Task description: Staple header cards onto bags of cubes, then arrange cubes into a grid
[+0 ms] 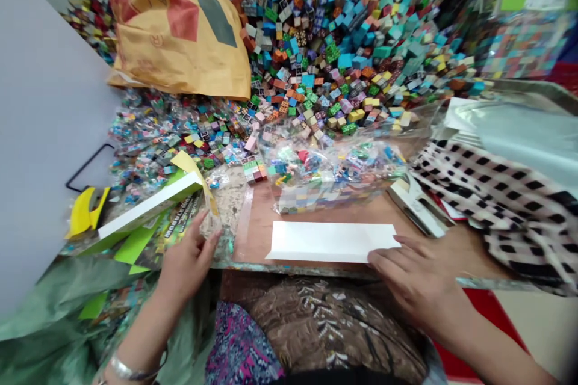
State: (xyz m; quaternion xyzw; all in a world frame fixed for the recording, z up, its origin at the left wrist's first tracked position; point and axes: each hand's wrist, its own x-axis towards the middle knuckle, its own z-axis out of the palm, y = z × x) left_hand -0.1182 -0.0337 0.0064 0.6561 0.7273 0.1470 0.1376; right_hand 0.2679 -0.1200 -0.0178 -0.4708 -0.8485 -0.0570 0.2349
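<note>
Brown patterned cloth covers the lap, below a long folded white card on a brown board. The right hand touches the card's right end; the left hand meets a bent yellow paper strip. Whether either grips, I cannot tell. One clear plastic bag holds multicoloured toy figures; the yellow printed sack hides its contents.
</note>
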